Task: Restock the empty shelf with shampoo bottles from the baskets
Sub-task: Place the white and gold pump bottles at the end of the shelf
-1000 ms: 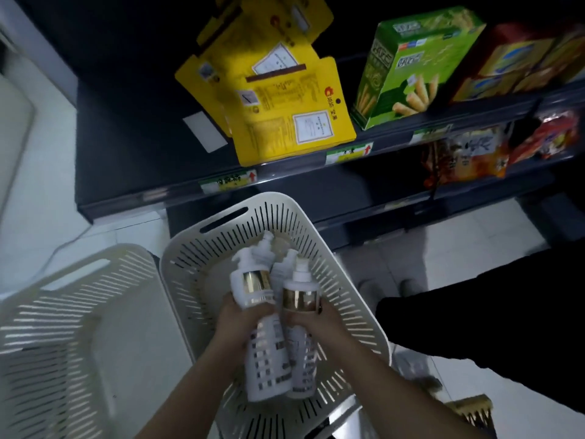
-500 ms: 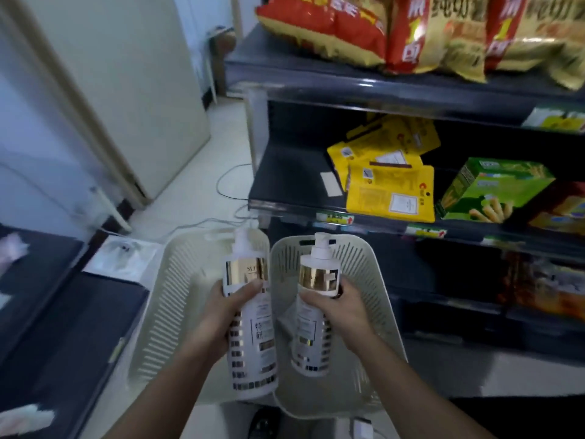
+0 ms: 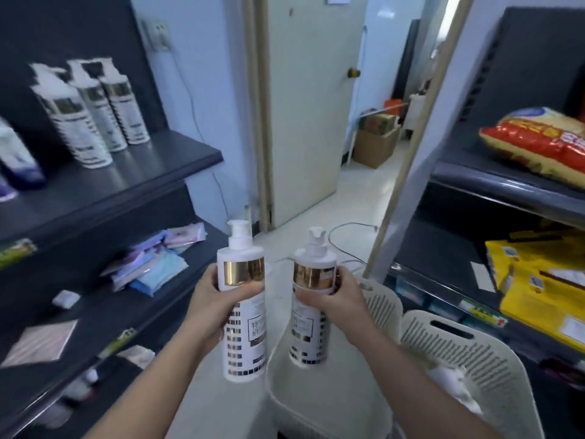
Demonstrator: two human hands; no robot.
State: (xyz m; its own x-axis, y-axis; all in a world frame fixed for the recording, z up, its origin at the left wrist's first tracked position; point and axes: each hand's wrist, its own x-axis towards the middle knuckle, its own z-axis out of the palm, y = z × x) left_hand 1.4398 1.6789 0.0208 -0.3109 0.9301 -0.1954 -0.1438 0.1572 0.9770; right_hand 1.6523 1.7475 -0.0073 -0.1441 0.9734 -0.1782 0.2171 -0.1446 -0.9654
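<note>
- Left hand: grip clamped round the body of the left bottle, just below its gold band. Pump head up, long axis near vertical.
- Right hand: grip clamped in the same way on the right bottle. It was also upright, tilted very slightly.
- Both shampoo bottles sat at lower centre of the frame, side by side and apart, not touching. The right bottle hung over the near rim of the white baskets at lower right.
- The shelf lay at upper left of the frame. Three matching bottles stood upright on it in a row towards the back, blurred. Bare board showed in front of them and towards the shelf's free end.
- Governing relation: the shelf lay up and to the left of both grips, and the left hand was the nearer of the two.
- Judgement: the left bottle looked the natural first placement. It would be raised up-left, axis kept vertical, and its base set on the bare board beside the row. The right hand had further to cross.
- Risk, judged: the bottles were tall and narrow, so a sideways nudge could topple the standing row.
</note>
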